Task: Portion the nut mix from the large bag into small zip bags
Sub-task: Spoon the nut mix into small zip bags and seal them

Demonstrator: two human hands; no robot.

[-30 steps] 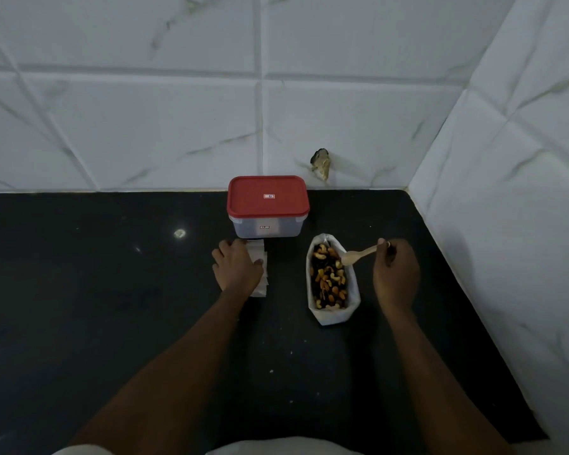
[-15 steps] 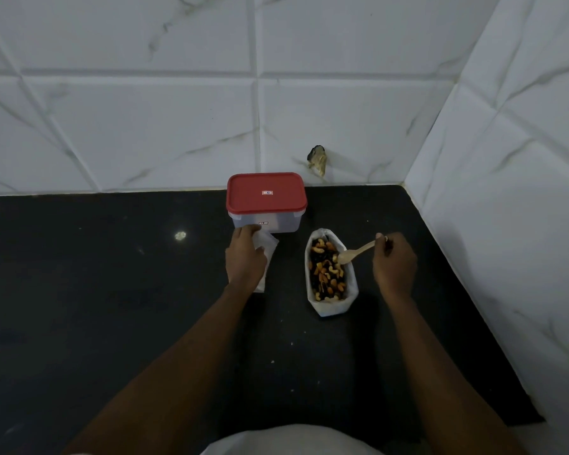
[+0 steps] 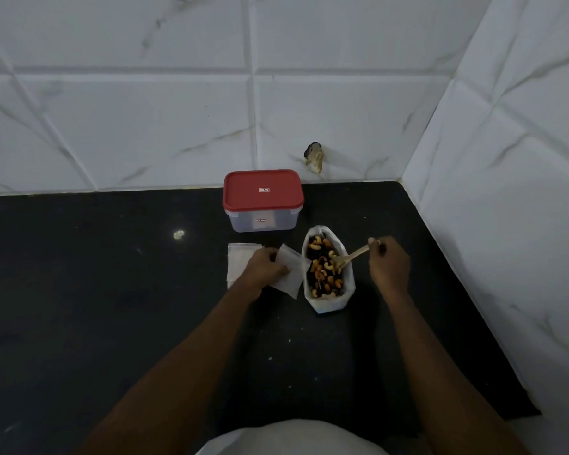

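While a small zip bag (image 3: pixel 289 274) is pinched by the left hand (image 3: pixel 266 269), a wooden spoon (image 3: pixel 352 256) is gripped in the right hand (image 3: pixel 390 266), its tip in the nut mix (image 3: pixel 324 267).

dim, soft view; small glare spot on the dark countertop (image 3: pixel 79 290), edges bowed

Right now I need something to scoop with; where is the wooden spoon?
In the head view, the wooden spoon is in the right hand, its tip dipped into the open nut bag right of centre.
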